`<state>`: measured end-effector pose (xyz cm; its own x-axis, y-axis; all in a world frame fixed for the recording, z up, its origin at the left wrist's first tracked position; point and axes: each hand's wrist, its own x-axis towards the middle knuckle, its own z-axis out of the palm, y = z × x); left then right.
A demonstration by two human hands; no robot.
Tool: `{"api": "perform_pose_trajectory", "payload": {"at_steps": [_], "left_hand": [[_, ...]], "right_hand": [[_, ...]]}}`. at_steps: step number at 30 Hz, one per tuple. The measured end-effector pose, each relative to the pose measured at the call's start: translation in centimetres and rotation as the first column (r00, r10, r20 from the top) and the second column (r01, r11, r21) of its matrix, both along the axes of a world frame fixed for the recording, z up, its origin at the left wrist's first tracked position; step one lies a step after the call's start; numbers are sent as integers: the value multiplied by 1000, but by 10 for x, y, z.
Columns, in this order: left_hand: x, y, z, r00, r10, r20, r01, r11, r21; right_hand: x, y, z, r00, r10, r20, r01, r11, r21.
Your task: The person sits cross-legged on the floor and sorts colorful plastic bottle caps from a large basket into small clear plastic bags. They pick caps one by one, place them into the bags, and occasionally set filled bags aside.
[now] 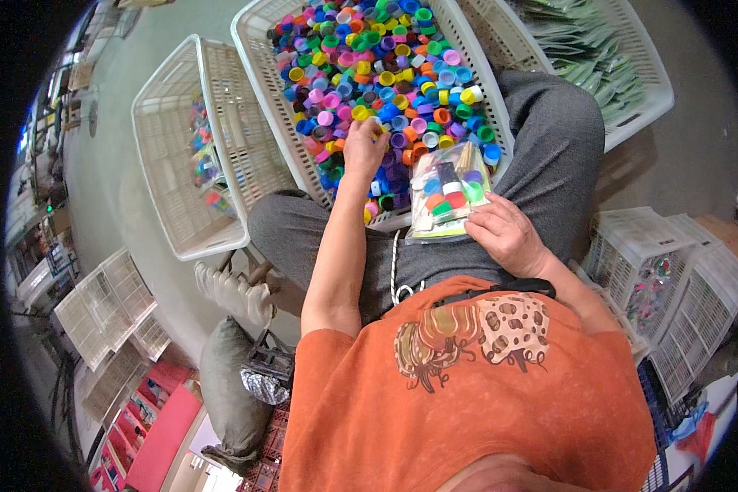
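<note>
Centre of the frame, just above the lap: a clear plastic bag (pixel 435 225) leaning by the near end of a white perforated crate (pixel 485 82) packed with bottle caps (pixel 369 61) in many colours. Inside the bag, several loose caps and a dark flat piece.

Right hand (pixel 504 234) closed on the bag's lower right edge. Left hand (pixel 365 152) down among the caps in the crate, fingers curled inward (a pale cap shows near the tips; whether it is pinched I cannot tell).

Handling, my estimate: bag light, limp, rather slippery, its contents prone to slide and bulge; best held by a flat edge, clear of the lumps. Caps look light, stiff and hard to break; rim or ribbed side should give the surest hold.

Surface: grey trousers (pixel 549 123) beneath the bag, so soft and uneven support. Floor (pixel 164 49) smooth, grey-green, toward upper left.

Room: second white crate (pixel 168 148) at left, small filled packets inside; another at upper right, loaded with greenish packets (pixel 586 57); more white crates (pixel 697 320) at right. Lower left, a full grey-green sack (pixel 236 385) and a pink tray (pixel 168 435).
</note>
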<state>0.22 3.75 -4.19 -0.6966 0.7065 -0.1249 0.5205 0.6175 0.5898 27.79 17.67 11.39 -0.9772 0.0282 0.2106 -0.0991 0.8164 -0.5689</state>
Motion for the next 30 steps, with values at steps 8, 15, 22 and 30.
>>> {"api": "perform_pose_trajectory", "payload": {"at_steps": [8,15,22,30], "left_hand": [[-42,2,-5,962,272,33,-273,954,124],[-46,17,-24,990,44,-134,-90,926,-365],[-50,1,-16,992,121,-35,-126,921,-369],[-54,-10,-26,978,204,42,-192,961,-198]], "right_hand": [[-6,1,3,999,29,24,-28,999,-23],[-4,1,4,999,29,25,-29,999,-18],[-3,-1,3,998,48,48,-49,999,2],[-3,-2,3,997,69,44,-69,998,8]]}}
